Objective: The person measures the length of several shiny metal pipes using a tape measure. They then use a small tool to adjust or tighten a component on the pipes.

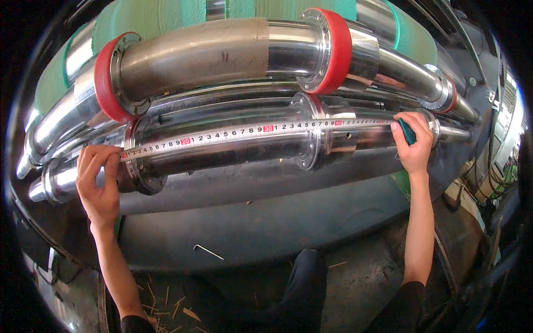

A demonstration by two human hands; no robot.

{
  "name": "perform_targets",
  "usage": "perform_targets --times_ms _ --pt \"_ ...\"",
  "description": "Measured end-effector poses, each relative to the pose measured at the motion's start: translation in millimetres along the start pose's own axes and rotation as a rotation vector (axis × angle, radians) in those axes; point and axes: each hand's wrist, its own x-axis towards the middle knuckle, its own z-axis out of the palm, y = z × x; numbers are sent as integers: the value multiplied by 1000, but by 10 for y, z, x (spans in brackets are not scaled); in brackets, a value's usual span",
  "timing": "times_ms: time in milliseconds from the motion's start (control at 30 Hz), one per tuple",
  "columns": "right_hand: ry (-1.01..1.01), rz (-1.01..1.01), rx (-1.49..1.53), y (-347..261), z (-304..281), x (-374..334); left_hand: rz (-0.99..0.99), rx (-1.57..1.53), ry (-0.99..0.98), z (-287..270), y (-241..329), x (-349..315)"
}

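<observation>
A white tape measure blade point(227, 134) is stretched between my two hands, along the front of a shiny metal roller point(222, 152). Toward the left, my left hand point(99, 175) pinches the blade near the roller's left flange point(145, 172). My right hand point(413, 139) grips the dark green tape measure case point(407, 131) near the roller's right end. The blade crosses the middle flange point(306, 150) and lies close to the metal; whether it touches all along, I cannot tell.
Behind lies another roller point(194, 58) with red bands point(337, 53) round its flanges. Green-covered rollers point(150, 19) are farther back. A bent hex key point(208, 251) rests on the dark surface point(166, 233) in front. Wood splinters point(191, 314) litter the floor at lower left.
</observation>
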Motion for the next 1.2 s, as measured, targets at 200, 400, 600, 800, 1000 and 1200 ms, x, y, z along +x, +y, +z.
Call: perform_targets --times_ms 200,400,600,800,1000,1200 --pt "11 3 15 23 2 -3 -7 -2 -10 3 19 28" --pt "-48 8 -95 327 76 -166 79 46 26 48 -49 6" --pt "-81 -43 -138 520 -143 -278 90 11 84 8 -3 39" --pt "-110 -20 -113 559 -25 -301 118 26 91 -38 -51 5" --pt "-111 -38 -124 554 -16 -311 122 40 95 -51 -77 -2" --pt "-74 -9 -141 558 -166 -287 109 7 67 37 -9 46"
